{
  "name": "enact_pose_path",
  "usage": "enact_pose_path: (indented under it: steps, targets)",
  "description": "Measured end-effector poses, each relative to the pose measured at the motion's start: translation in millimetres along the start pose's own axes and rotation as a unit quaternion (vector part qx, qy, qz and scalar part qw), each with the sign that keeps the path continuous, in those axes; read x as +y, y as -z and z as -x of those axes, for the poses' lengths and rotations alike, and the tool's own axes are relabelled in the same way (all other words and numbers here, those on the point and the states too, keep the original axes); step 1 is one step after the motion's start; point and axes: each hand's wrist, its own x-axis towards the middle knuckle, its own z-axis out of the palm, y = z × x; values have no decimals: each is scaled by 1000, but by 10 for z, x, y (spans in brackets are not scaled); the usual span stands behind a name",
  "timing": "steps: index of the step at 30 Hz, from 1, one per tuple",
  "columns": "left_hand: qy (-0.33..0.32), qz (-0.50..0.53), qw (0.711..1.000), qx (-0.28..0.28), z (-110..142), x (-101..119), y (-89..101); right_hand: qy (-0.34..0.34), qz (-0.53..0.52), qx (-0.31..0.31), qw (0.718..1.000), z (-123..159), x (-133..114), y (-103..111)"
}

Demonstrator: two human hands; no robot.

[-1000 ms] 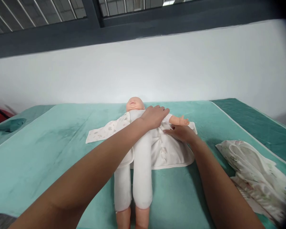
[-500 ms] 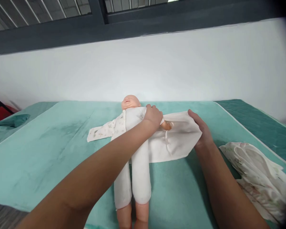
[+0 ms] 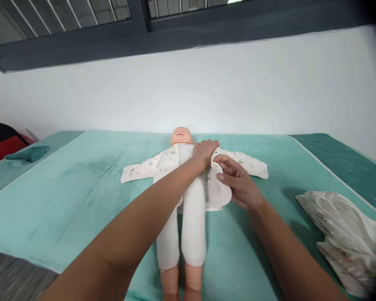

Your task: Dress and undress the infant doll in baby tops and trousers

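A baby doll point(image 3: 193, 234) lies on its back, its head point(image 3: 181, 136) toward the wall. It wears a white printed baby shirt point(image 3: 166, 163), open at the front, with both sleeves stretched out sideways. My left hand point(image 3: 207, 151) is closed over the shirt at the doll's shoulder on the right; its fingertips are partly hidden. My left forearm crosses over the doll's body. Just beside it, my right hand point(image 3: 236, 182) pinches the edge of the shirt's right front panel between thumb and fingers. The panel's pale inner side shows below. No doll hand shows at either cuff.
A crumpled white printed cloth point(image 3: 347, 234) lies at the right on the green padded surface point(image 3: 81, 200). A white wall point(image 3: 207, 92) rises behind it, beneath a dark window frame point(image 3: 188, 39). A red and black item point(image 3: 4, 144) and a dark green cloth point(image 3: 28, 153) are at the far left.
My right hand has moved left, turning the spread shirt panel inward. The right sleeve now lies outstretched, and the doll's hand that showed there is hidden. My left hand stays at the shoulder.
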Motion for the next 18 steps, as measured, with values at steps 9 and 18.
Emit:
enact_pose_path:
  steps: [9,18]
  targets:
    - [-3,262,959,107,23,-291,218,75,121,-28,989,30,142,-147]
    - [-25,203,965,165,325,-705,393,153,379,-40,912,185,102,-413]
